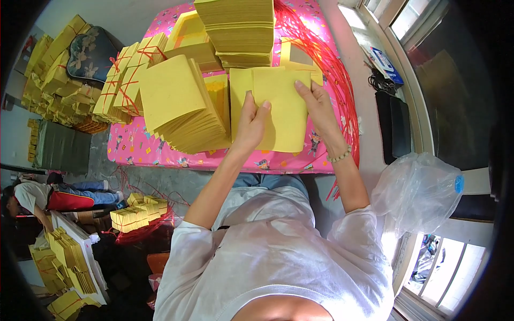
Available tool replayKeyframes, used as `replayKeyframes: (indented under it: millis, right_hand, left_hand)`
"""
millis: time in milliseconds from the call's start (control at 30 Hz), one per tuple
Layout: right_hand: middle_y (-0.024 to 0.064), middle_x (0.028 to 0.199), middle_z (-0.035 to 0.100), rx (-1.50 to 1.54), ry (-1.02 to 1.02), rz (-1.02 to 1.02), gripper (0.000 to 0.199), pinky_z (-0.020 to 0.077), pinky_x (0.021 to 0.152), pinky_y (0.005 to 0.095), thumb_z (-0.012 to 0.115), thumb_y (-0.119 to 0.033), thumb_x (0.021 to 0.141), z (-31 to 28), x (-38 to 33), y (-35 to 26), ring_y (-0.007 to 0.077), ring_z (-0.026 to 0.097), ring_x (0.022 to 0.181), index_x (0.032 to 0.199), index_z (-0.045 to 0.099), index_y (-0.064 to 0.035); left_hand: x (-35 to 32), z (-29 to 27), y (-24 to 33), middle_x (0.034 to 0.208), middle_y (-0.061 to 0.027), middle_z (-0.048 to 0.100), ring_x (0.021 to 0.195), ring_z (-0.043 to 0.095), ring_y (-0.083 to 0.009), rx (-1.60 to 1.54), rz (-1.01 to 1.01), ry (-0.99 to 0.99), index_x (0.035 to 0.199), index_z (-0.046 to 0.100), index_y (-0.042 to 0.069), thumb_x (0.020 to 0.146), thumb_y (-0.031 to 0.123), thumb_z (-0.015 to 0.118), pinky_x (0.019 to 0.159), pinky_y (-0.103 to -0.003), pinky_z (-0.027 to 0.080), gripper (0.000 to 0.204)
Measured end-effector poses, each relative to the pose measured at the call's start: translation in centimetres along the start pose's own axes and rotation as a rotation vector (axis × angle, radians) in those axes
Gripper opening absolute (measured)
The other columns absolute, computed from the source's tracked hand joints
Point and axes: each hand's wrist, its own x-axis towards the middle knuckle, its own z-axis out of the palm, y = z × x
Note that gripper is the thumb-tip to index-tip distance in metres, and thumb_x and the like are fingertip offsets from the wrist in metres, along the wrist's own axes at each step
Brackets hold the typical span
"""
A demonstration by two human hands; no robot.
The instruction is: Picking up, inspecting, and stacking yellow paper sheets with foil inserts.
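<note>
A yellow paper sheet, or a thin pile of them, lies before me over the table's near edge. My left hand is closed on its left part, thumb and fingers pinching the paper. My right hand grips the right edge, thumb on top and fingers partly hidden behind; a beaded bracelet circles that wrist. Left of the sheet leans a thick, fanned stack of yellow paper. Beyond it rises a tall, squared stack of yellow paper.
Pink patterned cloth covers the table. Red strings trail down its right side. Bundles tied with red string stand at the left. A plastic bag lies right of me. Another person works far left among paper bundles.
</note>
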Motion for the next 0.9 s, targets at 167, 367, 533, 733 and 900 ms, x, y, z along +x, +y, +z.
replayKeyframes:
  millis: [167, 367, 533, 733, 900]
  right_hand:
    - [0.0018, 0.09, 0.065, -0.029, 0.001, -0.008, 0.023, 0.0473, 0.066, 0.0203, 0.055, -0.021, 0.093, -0.4, 0.5, 0.2, 0.0039, 0.058, 0.076, 0.101, 0.06, -0.0005]
    - [0.002, 0.084, 0.066, -0.157, -0.058, 0.107, 0.028, 0.0511, 0.06, 0.0225, 0.055, -0.027, 0.093, -2.3, 0.4, 1.0, 0.0057, 0.062, 0.07, 0.103, 0.062, -0.0016]
    - [0.0043, 0.083, 0.067, -0.158, -0.085, 0.18, 0.026, 0.0493, 0.056, 0.0196, 0.057, -0.024, 0.091, -1.0, -1.3, -0.5, 0.0062, 0.062, 0.067, 0.101, 0.063, -0.0004]
    - [0.0063, 0.084, 0.068, -0.228, -0.131, 0.199, 0.027, 0.0512, 0.058, 0.021, 0.059, -0.021, 0.09, -1.8, -2.3, 0.2, 0.009, 0.063, 0.068, 0.104, 0.063, 0.0018]
    - [0.0061, 0.083, 0.068, -0.26, -0.158, 0.284, 0.028, 0.0502, 0.057, 0.0207, 0.061, -0.02, 0.089, -1.4, -3.2, -0.4, 0.0079, 0.063, 0.067, 0.105, 0.063, 0.0031]
  left_hand:
    - [-0.5, -0.6, -0.5, 0.124, -0.01, 0.049, 0.112, 0.047, -0.0142, 0.009, -0.011, -0.011, 0.134, 0.03, -0.001, 0.093, 0.005, 0.041, 0.095, -0.027, 0.037, 0.042]
    - [-0.7, -1.5, -0.3, 0.127, -0.0099, 0.049, 0.116, 0.046, -0.0159, -0.002, -0.093, -0.03, 0.133, 0.034, 0.0, 0.093, 0.005, 0.042, 0.098, -0.029, 0.034, 0.041]
    - [-0.6, -1.8, -0.4, 0.126, -0.0084, 0.051, 0.114, 0.048, -0.0144, 0.0, -0.079, 0.016, 0.13, 0.038, 0.0, 0.094, 0.009, 0.046, 0.097, -0.029, 0.036, 0.038]
    - [-0.4, -1.6, -0.8, 0.116, -0.0094, 0.053, 0.104, 0.051, -0.0139, 0.028, -0.094, -0.011, 0.129, 0.035, -0.001, 0.091, 0.002, 0.043, 0.089, -0.028, 0.04, 0.039]
    - [-0.4, -1.5, -0.9, 0.119, -0.0083, 0.053, 0.108, 0.05, -0.0131, 0.004, -0.078, 0.024, 0.126, 0.04, 0.0, 0.093, 0.007, 0.045, 0.093, -0.029, 0.038, 0.034]
